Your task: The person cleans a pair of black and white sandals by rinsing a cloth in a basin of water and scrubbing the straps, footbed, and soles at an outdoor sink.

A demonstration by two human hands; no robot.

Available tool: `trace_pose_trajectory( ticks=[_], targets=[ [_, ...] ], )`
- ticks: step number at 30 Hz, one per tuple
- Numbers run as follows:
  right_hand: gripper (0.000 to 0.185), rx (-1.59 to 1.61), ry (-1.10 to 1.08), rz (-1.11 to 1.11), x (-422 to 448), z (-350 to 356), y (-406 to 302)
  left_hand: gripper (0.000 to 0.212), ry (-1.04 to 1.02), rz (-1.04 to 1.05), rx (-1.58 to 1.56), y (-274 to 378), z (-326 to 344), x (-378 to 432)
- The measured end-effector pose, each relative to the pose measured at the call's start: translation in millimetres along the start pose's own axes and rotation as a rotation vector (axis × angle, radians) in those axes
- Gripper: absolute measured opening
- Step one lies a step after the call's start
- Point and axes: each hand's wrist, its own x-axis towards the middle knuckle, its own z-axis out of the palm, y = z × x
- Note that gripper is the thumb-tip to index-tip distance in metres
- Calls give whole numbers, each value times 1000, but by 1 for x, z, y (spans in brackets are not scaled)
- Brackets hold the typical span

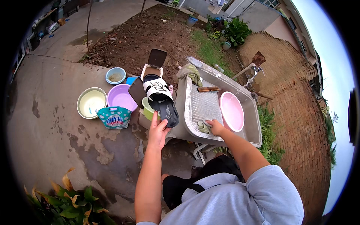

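Observation:
My left hand (159, 130) grips the heel end of a black slide sandal (168, 112) with a white strap bearing a leaf outline. It is held up left of a stone laundry sink (188, 123). My right hand (216, 127) holds a wet greenish cloth (203, 127) against the sink's near edge, at the foot of the ribbed washboard (204, 102). A wooden-backed brush (208, 89) lies across the top of the ribs. Beside them a pink basin (231, 111) leans inside the sink. Another greenish cloth (190, 73) hangs over the far left corner.
Left of the sink stand a purple basin (121, 97), a pale metal-rimmed basin (92, 103), a small blue basin (115, 76), a teal detergent pouch (114, 117) and open-lidded bins (152, 69). A tap (255, 68) rises behind the sink, and a leafy plant (70, 202) stands lower left.

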Motion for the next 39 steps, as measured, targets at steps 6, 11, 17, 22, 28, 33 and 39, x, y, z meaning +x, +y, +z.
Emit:
trace_pose_trajectory(
  ticks=[6,11,17,22,28,33,39],
  targets=[
    [49,73,103,-102,-4,10,-11,70,37,17,124,-4,13,5],
    [46,130,309,-126,-9,26,-5,72,-67,-53,271,-32,48,30],
    [46,352,586,-21,-20,33,-10,69,-110,-281,236,-84,86,67],
    [51,525,774,108,-25,40,-4,38,-97,-455,40,-126,106,91],
    [54,845,961,166,-26,46,7,38,21,-584,40,-143,119,103],
    [47,732,1082,-18,-36,29,-7,52,140,-631,156,-162,124,104],
    [28,495,787,-177,-40,36,10,34,240,-658,244,-178,124,93]
  ],
)
